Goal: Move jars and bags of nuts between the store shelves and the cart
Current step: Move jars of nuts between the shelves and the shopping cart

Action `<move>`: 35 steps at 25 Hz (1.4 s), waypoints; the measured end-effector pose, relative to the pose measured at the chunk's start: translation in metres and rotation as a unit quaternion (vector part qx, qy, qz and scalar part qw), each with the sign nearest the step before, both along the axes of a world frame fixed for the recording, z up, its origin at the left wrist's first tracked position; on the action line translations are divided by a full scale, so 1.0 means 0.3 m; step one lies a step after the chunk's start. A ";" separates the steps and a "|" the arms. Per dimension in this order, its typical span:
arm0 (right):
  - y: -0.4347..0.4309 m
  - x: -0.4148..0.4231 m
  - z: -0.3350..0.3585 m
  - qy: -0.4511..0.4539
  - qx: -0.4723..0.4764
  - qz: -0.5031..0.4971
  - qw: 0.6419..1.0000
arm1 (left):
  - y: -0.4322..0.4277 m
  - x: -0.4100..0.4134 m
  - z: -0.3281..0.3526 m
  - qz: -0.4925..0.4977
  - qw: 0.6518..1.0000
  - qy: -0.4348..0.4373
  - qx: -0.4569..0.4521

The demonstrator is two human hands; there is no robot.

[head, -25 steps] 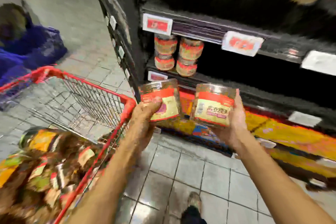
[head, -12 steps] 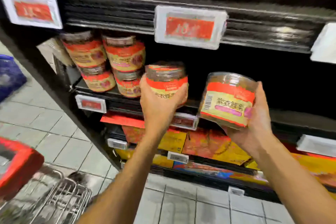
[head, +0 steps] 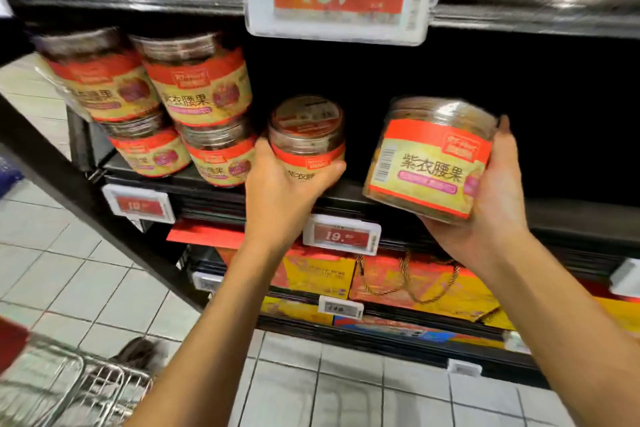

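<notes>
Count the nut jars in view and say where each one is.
6. Four stand stacked two-high at the shelf's left: top left, top right, bottom left, bottom right. One is in the left hand, one in the right hand. More may hide behind.

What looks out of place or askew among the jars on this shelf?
Nothing looks spilled or damaged. The four red-labelled clear plastic jars stacked at the shelf's left end lean slightly, though the wide-angle view may cause that. The jar in the right hand is tilted, held off the black shelf; the left hand's jar stands near the stack.
</notes>
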State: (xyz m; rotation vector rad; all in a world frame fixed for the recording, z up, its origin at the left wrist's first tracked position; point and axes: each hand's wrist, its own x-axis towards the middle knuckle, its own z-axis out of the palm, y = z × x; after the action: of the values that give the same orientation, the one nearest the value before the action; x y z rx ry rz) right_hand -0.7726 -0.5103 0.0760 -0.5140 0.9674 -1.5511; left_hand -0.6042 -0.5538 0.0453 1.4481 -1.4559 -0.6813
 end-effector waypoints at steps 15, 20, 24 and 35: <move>0.124 0.127 0.045 0.260 -0.159 -0.017 0.952 | 0.182 -0.047 0.135 -0.052 0.967 0.180 -0.173; 0.031 0.136 0.042 0.238 -0.230 0.065 0.942 | 0.079 -0.029 0.159 -0.070 0.960 0.144 -0.230; -0.105 0.127 0.044 0.281 -0.225 0.075 0.930 | -0.018 0.039 0.157 -0.174 0.948 0.197 -0.182; -0.116 0.161 -0.063 0.381 -0.179 0.068 0.904 | 0.017 0.114 0.035 -0.204 0.958 0.153 -0.130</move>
State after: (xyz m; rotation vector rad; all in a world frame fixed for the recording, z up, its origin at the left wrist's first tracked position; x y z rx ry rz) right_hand -0.7244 -0.5451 0.0570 -1.4970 1.1839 -1.4126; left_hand -0.5700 -0.5487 0.0559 0.8050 -1.5407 -0.8838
